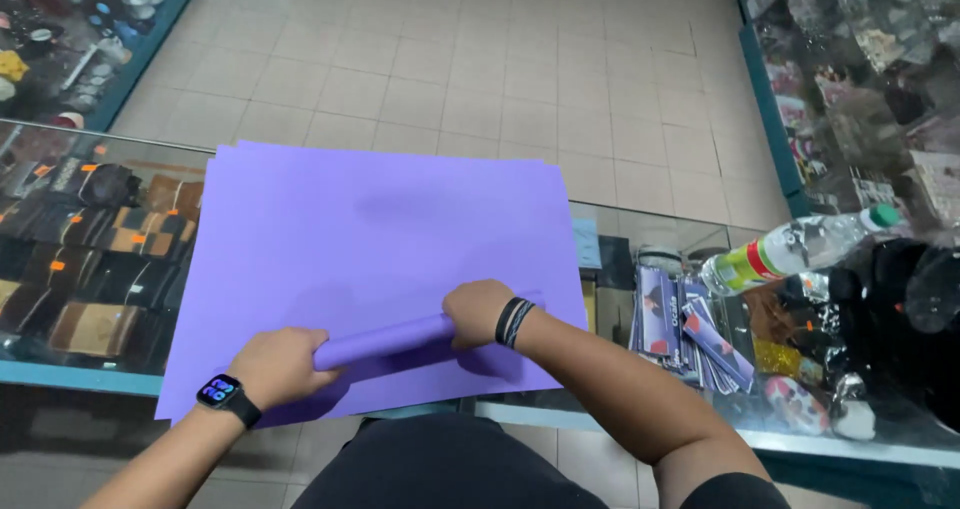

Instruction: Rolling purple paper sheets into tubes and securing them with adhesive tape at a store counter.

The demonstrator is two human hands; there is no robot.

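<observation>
Purple paper [370,229] lay flat across the glass worktop [620,231], its near edge curled into a tube [385,339]. The left hand [283,364] and right hand [480,312] each closed their grip around an end, probably to keep the roll even and tight.

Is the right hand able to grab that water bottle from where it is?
Probably yes. The right hand is wrapped around the rolled purple paper, but nothing stands between it and the plastic bottle lying on the glass counter.
</observation>
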